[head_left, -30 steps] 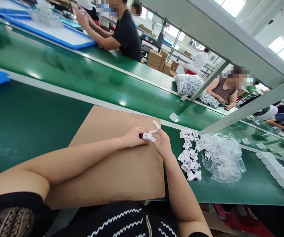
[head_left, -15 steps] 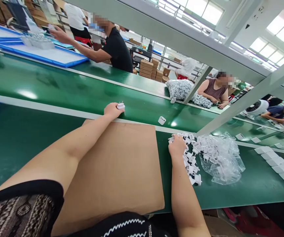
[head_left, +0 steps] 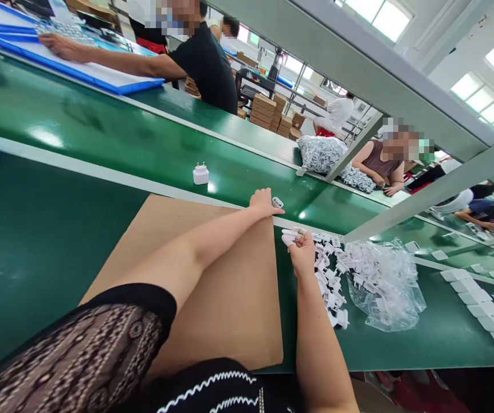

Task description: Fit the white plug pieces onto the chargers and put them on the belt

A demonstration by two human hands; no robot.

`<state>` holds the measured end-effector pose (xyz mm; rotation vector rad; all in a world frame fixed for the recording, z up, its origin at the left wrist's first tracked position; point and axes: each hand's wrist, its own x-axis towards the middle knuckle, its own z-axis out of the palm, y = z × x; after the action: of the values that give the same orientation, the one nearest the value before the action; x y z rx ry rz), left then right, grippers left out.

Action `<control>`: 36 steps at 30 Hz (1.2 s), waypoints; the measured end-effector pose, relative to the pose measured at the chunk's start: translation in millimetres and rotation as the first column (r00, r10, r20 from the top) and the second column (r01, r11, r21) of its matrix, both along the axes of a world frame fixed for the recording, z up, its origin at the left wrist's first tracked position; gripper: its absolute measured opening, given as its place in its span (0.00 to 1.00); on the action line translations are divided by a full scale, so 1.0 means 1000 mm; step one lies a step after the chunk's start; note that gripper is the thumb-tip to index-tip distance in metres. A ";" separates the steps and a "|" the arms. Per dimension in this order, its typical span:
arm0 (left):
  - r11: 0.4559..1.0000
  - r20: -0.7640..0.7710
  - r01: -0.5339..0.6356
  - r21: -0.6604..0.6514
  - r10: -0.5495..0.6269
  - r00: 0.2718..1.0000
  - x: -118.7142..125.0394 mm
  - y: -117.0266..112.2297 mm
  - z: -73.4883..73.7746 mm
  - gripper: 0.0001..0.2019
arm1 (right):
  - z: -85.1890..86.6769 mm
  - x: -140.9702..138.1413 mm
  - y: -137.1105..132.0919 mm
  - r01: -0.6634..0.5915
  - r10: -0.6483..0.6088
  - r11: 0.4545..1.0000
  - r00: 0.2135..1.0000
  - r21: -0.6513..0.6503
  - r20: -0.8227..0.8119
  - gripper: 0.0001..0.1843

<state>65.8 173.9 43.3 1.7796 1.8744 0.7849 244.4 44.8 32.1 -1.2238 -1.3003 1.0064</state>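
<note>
My left hand (head_left: 264,202) reaches over the belt's near edge with its thumb and fingers apart. Right beside it is a white charger housing (head_left: 277,202) with a dark open end, partly behind the thumb. My right hand (head_left: 302,252) pinches a white plug piece (head_left: 290,236) above the left side of a heap of loose white plug pieces (head_left: 330,281). Farther left, a white charger with two pins (head_left: 201,174) stands upright on the green belt (head_left: 144,149), pins up.
A cardboard sheet (head_left: 230,287) lies in front of me on the green table. To the right are a clear plastic bag of plug pieces (head_left: 387,287) and a row of white housings (head_left: 479,304). A slanting metal post (head_left: 402,189) rises beyond. Co-workers sit across the belt.
My left hand has let go of the two-pin charger on the belt and moved right to the housing. My right hand has lifted a plug piece slightly from the heap.
</note>
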 end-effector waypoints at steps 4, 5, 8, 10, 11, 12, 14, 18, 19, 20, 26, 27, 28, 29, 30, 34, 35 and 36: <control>0.998 0.064 0.059 0.007 -0.059 0.996 0.012 0.002 -0.002 0.32 | 0.002 0.000 -0.001 -0.027 0.027 0.997 1.000 -0.069 -0.008 0.29; 0.995 0.078 0.098 0.026 -0.100 0.992 0.009 -0.001 -0.001 0.33 | 0.003 0.001 0.000 -0.009 0.010 0.998 0.999 -0.056 0.031 0.29; 0.969 0.103 0.232 0.083 -0.240 0.965 -0.010 -0.022 0.000 0.38 | 0.010 0.002 -0.003 -0.020 0.019 1.000 0.992 0.007 0.125 0.26; 0.950 0.111 0.303 0.080 -0.310 0.944 -0.028 -0.047 -0.001 0.40 | 0.015 0.002 -0.009 -0.112 0.105 0.993 0.977 0.025 0.186 0.19; 0.936 0.125 0.345 0.065 -0.350 0.928 -0.037 -0.062 -0.004 0.40 | 0.018 0.001 -0.014 -0.171 0.156 0.985 0.952 0.036 0.262 0.15; 0.918 0.148 0.394 0.049 -0.397 0.906 -0.047 -0.078 -0.007 0.41 | 0.019 0.001 -0.018 -0.229 0.195 0.972 0.908 0.048 0.370 0.11; 0.861 0.207 0.508 0.032 -0.503 0.839 -0.064 -0.113 -0.014 0.42 | 0.019 -0.001 -0.023 -0.338 0.236 0.940 0.756 0.056 0.610 0.07; 0.794 0.269 0.604 0.068 -0.597 0.756 -0.080 -0.172 -0.028 0.42 | 0.008 -0.007 -0.020 -0.380 0.309 0.924 0.678 -0.043 0.667 0.09; 0.816 0.280 0.572 0.088 -0.571 0.772 -0.080 -0.180 -0.030 0.42 | 0.006 -0.008 -0.018 -0.349 0.295 0.936 0.715 -0.042 0.633 0.11; 0.849 0.296 0.515 0.119 -0.525 0.798 -0.079 -0.186 -0.033 0.43 | 0.005 -0.010 -0.017 -0.305 0.251 0.952 0.755 -0.015 0.606 0.12; 0.916 0.407 0.330 0.227 -0.398 0.823 -0.068 -0.188 -0.035 0.16 | 0.023 -0.029 -0.032 -0.250 0.046 0.912 0.850 0.324 0.524 0.12; 0.915 0.416 0.337 0.221 -0.401 0.816 -0.068 -0.187 -0.033 0.15 | 0.025 -0.033 -0.037 -0.301 0.069 0.888 0.834 0.347 0.547 0.12; 0.918 0.427 0.333 0.217 -0.396 0.813 -0.068 -0.187 -0.032 0.14 | 0.027 -0.037 -0.041 -0.353 0.085 0.862 0.808 0.363 0.583 0.13; 0.921 0.440 0.327 0.212 -0.389 0.809 -0.068 -0.187 -0.031 0.14 | 0.027 -0.040 -0.045 -0.399 0.091 0.837 0.776 0.374 0.625 0.14; 0.923 0.451 0.325 0.207 -0.385 0.806 -0.068 -0.187 -0.030 0.13 | 0.027 -0.043 -0.047 -0.436 0.086 0.816 0.741 0.380 0.666 0.16; 0.913 0.437 0.355 0.201 -0.408 0.802 -0.071 -0.186 -0.029 0.11 | 0.023 -0.051 -0.049 -0.517 0.069 0.777 0.638 0.360 0.767 0.19; 0.910 0.428 0.361 0.204 -0.415 0.803 -0.071 -0.186 -0.029 0.10 | 0.023 -0.053 -0.048 -0.531 0.074 0.770 0.626 0.354 0.777 0.18; 0.907 0.420 0.367 0.209 -0.422 0.803 -0.072 -0.185 -0.029 0.10 | 0.023 -0.054 -0.047 -0.544 0.081 0.763 0.618 0.350 0.782 0.17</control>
<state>-5.8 -11.2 14.4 1.7728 1.1202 1.0532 190.6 -2.6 55.1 -0.9294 -2.3464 0.2439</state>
